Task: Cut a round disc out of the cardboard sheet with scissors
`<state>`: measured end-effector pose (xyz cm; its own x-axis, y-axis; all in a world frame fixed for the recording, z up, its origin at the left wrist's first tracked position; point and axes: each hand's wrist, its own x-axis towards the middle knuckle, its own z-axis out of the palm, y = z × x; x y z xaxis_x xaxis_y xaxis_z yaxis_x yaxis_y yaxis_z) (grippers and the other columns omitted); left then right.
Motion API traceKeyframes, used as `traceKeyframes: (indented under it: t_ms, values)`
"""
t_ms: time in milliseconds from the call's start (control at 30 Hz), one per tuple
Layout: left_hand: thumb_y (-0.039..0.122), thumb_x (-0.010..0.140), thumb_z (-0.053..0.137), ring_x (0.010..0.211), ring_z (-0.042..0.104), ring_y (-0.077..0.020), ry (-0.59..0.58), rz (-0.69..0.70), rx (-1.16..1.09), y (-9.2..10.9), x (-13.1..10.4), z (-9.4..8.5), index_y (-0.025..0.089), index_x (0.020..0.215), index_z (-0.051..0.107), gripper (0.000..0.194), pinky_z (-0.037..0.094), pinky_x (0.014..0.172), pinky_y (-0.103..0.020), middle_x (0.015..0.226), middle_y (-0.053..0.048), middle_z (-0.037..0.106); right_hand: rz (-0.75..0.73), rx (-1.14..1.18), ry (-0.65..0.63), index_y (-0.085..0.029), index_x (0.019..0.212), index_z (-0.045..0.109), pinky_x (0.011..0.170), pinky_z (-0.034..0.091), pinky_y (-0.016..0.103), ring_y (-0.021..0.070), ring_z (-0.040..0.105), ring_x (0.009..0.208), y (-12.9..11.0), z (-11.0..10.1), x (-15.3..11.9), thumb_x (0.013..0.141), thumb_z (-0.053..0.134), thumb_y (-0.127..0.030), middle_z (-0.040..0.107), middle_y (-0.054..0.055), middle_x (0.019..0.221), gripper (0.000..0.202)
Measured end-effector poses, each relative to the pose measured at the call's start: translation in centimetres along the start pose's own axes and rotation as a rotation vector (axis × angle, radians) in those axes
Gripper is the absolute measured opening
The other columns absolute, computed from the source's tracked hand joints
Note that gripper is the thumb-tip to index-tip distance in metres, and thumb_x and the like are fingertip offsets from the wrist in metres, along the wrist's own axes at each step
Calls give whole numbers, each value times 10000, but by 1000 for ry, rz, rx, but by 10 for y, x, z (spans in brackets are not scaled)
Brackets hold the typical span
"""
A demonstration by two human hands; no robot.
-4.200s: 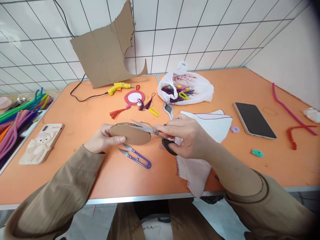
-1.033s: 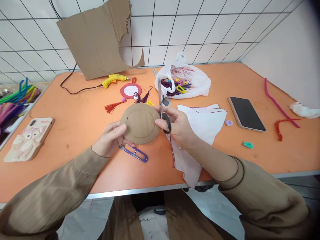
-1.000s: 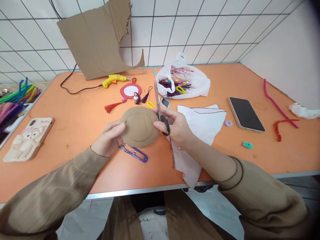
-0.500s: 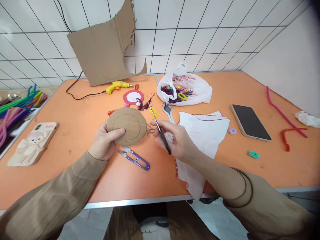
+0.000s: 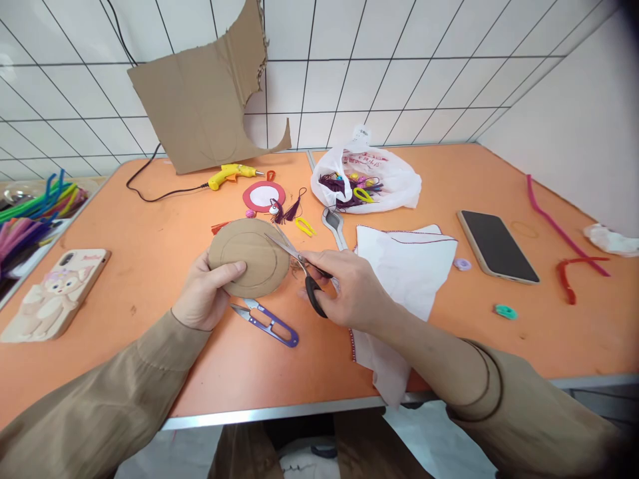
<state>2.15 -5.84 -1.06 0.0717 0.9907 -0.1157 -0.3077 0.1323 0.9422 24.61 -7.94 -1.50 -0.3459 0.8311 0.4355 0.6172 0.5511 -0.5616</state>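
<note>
My left hand [image 5: 208, 289] grips a round cardboard disc [image 5: 245, 259] by its left edge, thumb on top. A smaller circle is drawn on the disc. In my right hand [image 5: 349, 283] is a pair of black-handled scissors [image 5: 315, 297], blades parted and pointing left. One blade lies across the disc's right upper edge; whether it touches the cardboard I cannot tell. Just below the disc, purple thread snips [image 5: 272, 324] lie on the table. Behind it are a red-rimmed white round piece [image 5: 263, 197], dark tassels [image 5: 293, 207] and a yellow clip-like loop [image 5: 305, 227].
A large cut cardboard sheet [image 5: 200, 110] leans on the tiled wall behind a yellow glue gun [image 5: 232, 175]. To the right are a white plastic bag [image 5: 399, 183], white cloth [image 5: 399, 279] and a phone [image 5: 496, 246]. A phone case [image 5: 54, 293] and pipe cleaners [image 5: 30, 226] are at left.
The scissors have turned from upright to pointing left, and their blades have opened over the disc's edge. My left hand still holds the disc, nearly unmoved.
</note>
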Motion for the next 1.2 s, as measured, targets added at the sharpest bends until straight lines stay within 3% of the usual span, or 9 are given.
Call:
traceKeyframes:
  t_ms: [367,633,1200]
  values:
    - [177,599,832,887,720,-253,60,-9,-87,1,-2,3,172,1109,716,523,601,673,-265,912,-68,775,-45,-130,65,-142,1160,653,621,372,285,131,512,577,4,5,-3,788,543,-182,562,-17,642,390]
    - [165,595,839,860,720,-245,65,-11,-103,-2,-2,4,177,1106,723,524,608,659,-270,913,-59,776,-43,-214,76,-128,1148,670,623,362,294,134,515,571,5,6,-2,781,502,-132,555,-18,630,403]
    - [147,591,845,931,715,-269,64,-46,-125,-5,0,3,174,1146,702,573,615,721,-302,937,-72,775,-51,-18,5,-140,1044,673,539,337,218,96,431,515,1,-1,1,765,554,-135,444,-60,542,303]
